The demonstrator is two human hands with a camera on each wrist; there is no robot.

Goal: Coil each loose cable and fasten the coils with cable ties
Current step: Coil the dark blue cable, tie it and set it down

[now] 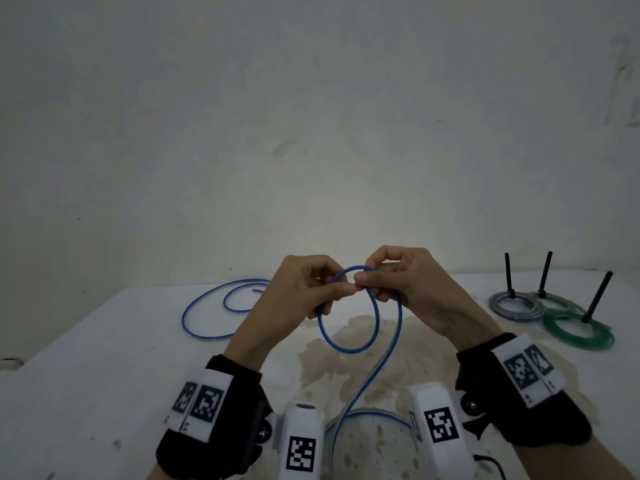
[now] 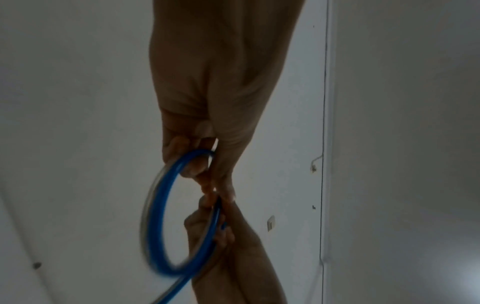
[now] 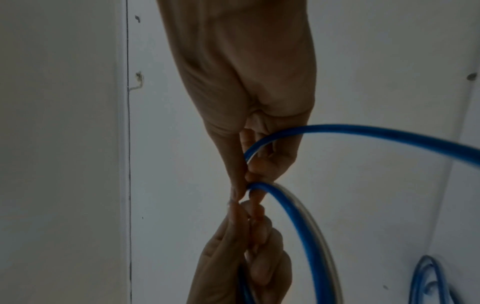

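Hands meet above the white stained table in the head view: the left hand and right hand both pinch the thin blue plastic-sheathed cable at the top of a small raised loop, while its loose remainder curls on the table at left. At right lie one grey and two green tied coils with upright black cable ties.

Left wrist view: curled fingers hold the loop.

Right wrist view: fingertips pinch the cable where strands cross.
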